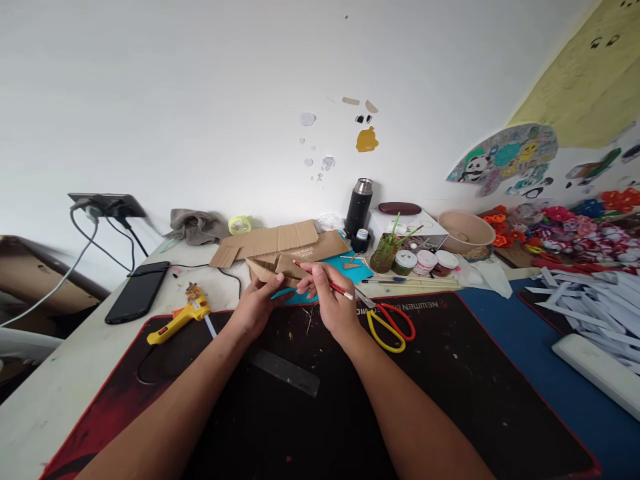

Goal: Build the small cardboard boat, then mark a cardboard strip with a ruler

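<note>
Gripping folded cardboard (pixel 287 267) under the thumb of the left hand (pixel 256 305); pinching a red pencil (pixel 341 290) between curled fingers of the right hand (pixel 337 315), near the cardboard.

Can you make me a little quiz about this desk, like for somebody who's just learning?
1. Look at the scissors. True or false: both handles are yellow.
2. What color is the glue gun? a) blue b) yellow c) black
3. Fill in the blank: the left hand holds brown ____, while the right hand holds a red pencil.

Key:
1. False; one is yellow, the other red.
2. b
3. cardboard
</note>
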A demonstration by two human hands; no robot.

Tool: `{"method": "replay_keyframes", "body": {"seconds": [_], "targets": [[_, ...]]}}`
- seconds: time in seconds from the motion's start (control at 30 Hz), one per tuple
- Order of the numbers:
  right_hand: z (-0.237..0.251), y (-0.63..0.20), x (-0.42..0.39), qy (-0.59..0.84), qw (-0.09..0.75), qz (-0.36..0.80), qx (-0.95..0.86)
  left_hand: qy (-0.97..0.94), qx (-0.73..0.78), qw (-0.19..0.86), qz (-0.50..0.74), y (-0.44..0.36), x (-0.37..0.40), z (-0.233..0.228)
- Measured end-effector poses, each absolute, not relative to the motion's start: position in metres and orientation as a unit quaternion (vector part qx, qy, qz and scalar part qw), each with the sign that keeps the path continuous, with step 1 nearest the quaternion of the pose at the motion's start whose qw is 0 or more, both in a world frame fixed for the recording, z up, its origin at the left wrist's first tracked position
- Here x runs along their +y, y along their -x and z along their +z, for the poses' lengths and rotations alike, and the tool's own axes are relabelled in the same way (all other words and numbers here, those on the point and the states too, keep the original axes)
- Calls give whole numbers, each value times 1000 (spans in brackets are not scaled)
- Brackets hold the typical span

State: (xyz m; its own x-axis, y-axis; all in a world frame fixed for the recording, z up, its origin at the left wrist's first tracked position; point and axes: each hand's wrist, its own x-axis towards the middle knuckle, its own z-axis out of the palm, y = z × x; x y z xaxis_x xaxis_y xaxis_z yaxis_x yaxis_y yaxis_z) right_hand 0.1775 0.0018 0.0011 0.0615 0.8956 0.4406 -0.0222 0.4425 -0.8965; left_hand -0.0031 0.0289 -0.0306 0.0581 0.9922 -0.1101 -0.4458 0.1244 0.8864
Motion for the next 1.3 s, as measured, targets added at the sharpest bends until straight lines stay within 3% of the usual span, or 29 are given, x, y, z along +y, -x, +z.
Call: {"method": "replay_keyframes", "body": {"seconds": [0.2, 1.3], "targets": [[2, -179, 2, 398, 619, 328, -593, -344, 394, 639, 564, 4, 29, -30], [0, -176, 4, 390, 620, 335, -593, -360, 398, 637, 554, 3, 28, -26]]}}
